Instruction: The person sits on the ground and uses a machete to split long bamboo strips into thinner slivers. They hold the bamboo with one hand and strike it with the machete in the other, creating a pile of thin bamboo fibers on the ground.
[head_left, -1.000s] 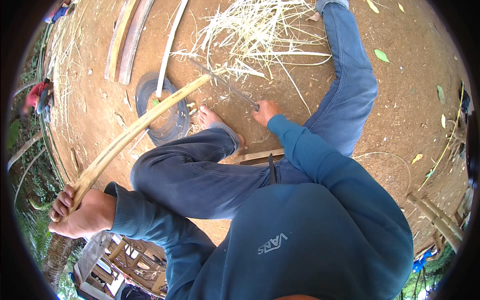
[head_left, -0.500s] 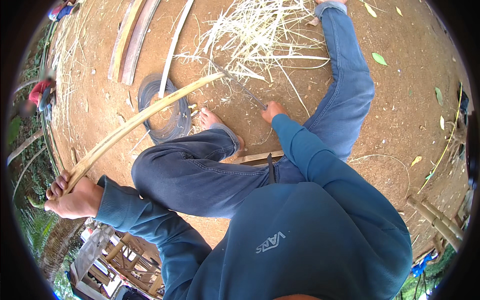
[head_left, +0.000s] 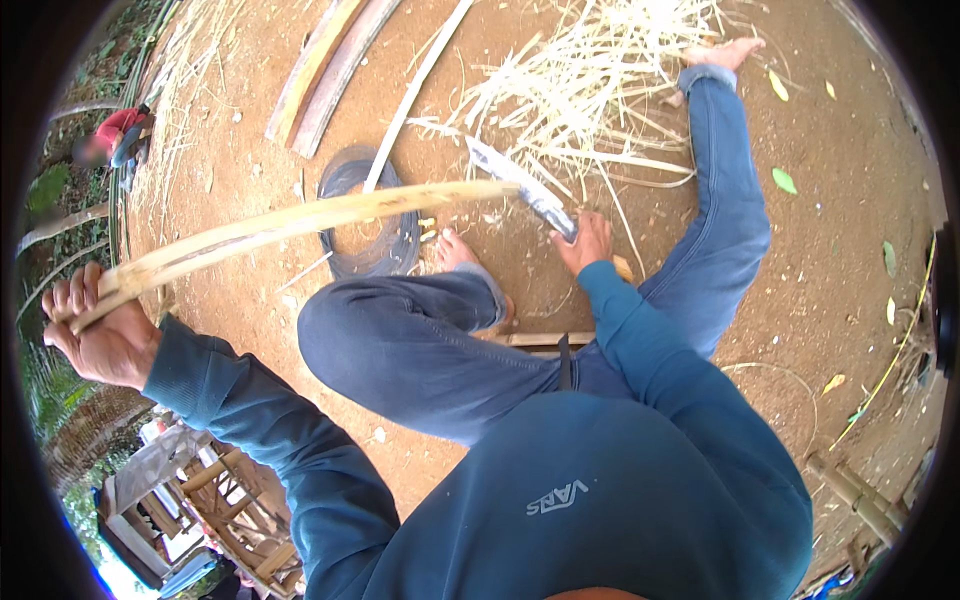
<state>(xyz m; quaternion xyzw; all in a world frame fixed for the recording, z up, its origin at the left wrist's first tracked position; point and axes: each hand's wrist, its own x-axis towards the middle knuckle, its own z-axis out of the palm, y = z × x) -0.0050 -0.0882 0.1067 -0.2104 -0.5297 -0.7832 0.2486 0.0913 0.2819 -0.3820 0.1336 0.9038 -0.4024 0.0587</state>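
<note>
My left hand, far out on the left, has its fingers wrapped round one end of a long, pale bamboo strip. The strip slants up and across in front of my bent left knee. In my right hand is the handle of a machete, held between my legs with its broad, shiny blade pointing up and left. The strip's far end overlaps the blade in view; whether they touch, I cannot tell. Some motion blur softens the strip.
Bamboo shavings are heaped ahead by my outstretched right foot. A dark wire coil lies under the strip, near a thin pale slat and brown planks. A person crouches far left. Bamboo poles are at lower right.
My left hand has moved outward and the strip lies flatter across the view. The machete has turned from edge-on to show its broad face. The whole view has shifted.
</note>
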